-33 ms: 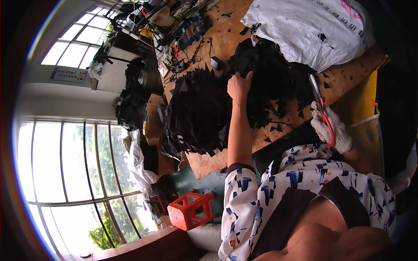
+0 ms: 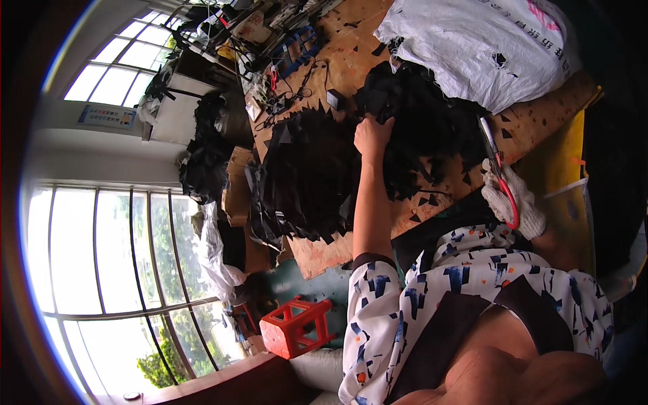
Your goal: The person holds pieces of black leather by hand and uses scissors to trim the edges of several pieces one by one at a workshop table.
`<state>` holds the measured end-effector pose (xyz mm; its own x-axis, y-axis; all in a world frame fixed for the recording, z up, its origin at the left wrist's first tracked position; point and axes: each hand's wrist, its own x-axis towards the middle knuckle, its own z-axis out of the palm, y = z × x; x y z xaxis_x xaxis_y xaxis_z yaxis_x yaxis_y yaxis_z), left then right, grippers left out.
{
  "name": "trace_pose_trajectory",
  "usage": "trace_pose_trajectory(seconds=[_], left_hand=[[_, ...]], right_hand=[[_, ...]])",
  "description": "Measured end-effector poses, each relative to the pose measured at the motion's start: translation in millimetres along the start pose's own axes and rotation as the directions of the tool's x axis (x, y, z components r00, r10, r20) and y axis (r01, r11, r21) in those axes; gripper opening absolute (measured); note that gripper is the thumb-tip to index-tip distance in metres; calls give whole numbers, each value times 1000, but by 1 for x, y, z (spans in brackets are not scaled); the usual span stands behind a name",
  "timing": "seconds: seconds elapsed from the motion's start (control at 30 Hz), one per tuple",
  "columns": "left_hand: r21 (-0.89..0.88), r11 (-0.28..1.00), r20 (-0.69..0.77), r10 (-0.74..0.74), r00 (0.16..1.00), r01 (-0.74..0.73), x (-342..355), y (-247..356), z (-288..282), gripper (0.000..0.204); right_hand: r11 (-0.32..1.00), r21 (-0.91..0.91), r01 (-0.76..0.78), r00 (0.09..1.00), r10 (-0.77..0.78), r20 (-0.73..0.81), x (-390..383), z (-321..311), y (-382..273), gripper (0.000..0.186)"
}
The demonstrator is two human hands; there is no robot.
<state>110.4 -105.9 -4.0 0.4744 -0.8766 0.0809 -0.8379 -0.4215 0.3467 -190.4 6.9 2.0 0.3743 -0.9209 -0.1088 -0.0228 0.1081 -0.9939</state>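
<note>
My left hand (image 2: 371, 135) reaches forward, its bent fingers closed on black fabric pieces (image 2: 381, 91) in a loose heap on the wooden worktable (image 2: 543, 115). Another pile of dark cut fabric (image 2: 304, 172) lies just left of my forearm. My right hand (image 2: 513, 196), in a white knitted glove, grips long scissors (image 2: 506, 192) with red handles at the table's near right edge, blades pointing away from me. Small dark scraps are scattered on the wood.
A white woven sack (image 2: 472, 40) covers the back right. Cables and tools (image 2: 283, 61) crowd the far left of the table. A red plastic stool (image 2: 287, 324) stands lower left, beside barred windows (image 2: 115, 256). Yellow panel (image 2: 570, 142) at right.
My left hand has shifted very slightly to the right on the fabric. Little else differs.
</note>
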Motion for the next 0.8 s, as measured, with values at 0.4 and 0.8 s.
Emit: trace_pose_trajectory(seconds=[0.4,0.8], left_hand=[[-857,494,-87,149,985,-150,-57,-1,-27,28],[-891,89,408,589,698,446,-136,49,-7,30]], right_hand=[[984,101,-145,984,154,-84,10,-4,8,29],[861,495,116,991,-68,-113,38,-21,22,34]])
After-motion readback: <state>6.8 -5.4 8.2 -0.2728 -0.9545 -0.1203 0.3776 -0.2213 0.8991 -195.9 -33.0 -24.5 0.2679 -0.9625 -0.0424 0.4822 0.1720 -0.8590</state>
